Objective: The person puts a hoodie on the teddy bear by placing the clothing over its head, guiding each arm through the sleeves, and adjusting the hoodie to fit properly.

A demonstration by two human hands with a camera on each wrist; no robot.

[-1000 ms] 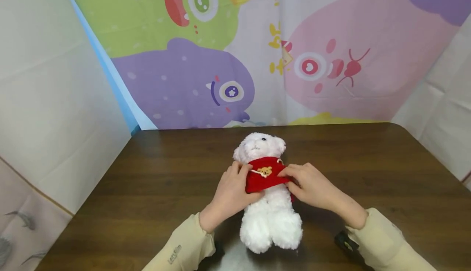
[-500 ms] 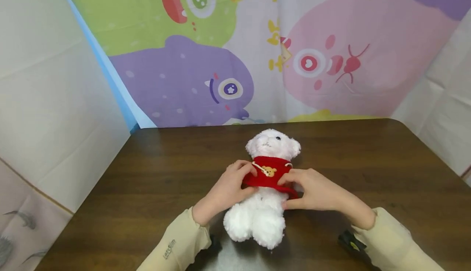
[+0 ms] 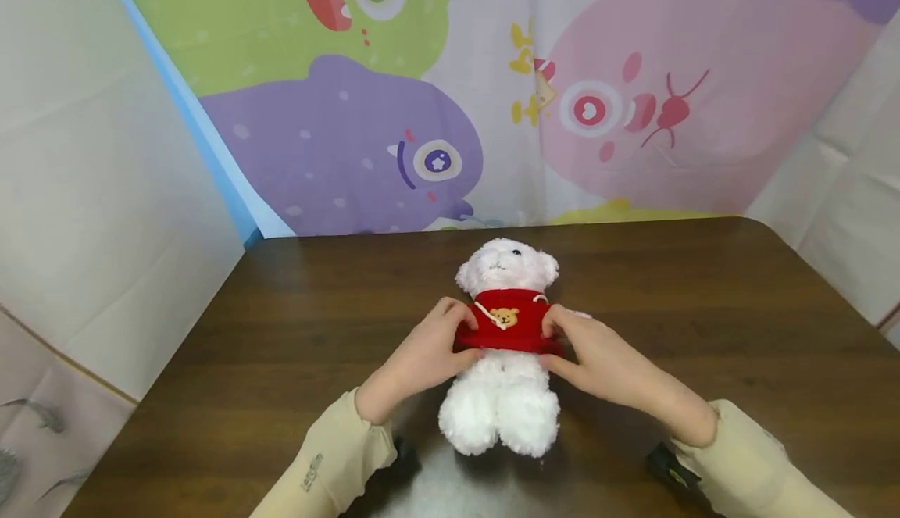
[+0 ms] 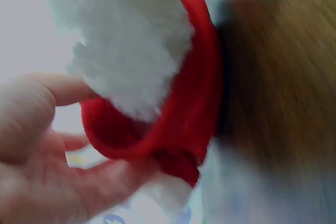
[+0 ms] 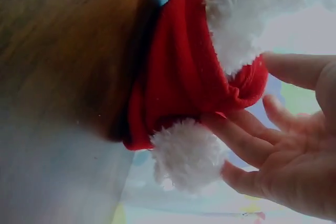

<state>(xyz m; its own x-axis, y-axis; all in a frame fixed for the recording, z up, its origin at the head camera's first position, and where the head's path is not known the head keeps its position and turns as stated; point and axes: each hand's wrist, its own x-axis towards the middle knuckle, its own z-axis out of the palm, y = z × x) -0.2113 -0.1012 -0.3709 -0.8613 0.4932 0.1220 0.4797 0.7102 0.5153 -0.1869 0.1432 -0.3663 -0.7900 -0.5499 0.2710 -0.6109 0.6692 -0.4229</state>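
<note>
A white plush bear (image 3: pixel 498 405) lies face up on the brown table, its head toward the far edge. It wears a red hoodie (image 3: pixel 516 334) with a small bear patch and white drawstrings. My left hand (image 3: pixel 439 346) holds the hoodie's left side, thumb by the hem and fingers curled over the cloth. On the opposite side my right hand (image 3: pixel 598 354) grips the hem the same way. Close up, the left wrist view shows the hem (image 4: pixel 113 137) standing away from the fur. In the right wrist view, a white fluffy paw (image 5: pixel 186 156) pokes out of the sleeve below my fingers.
The brown table (image 3: pixel 302 307) spreads around the bear. Behind it hangs a cartoon-printed cloth (image 3: pixel 373 143), with a pale sheet (image 3: pixel 105 158) on the left. A pale shiny patch (image 3: pixel 485 487) shows on the tabletop near the front.
The bear has swung right and then back, and now lies straighter. The hoodie's front hem, lifted askew before, now lies lower and more level. Both hands have shifted along the hoodie's sides.
</note>
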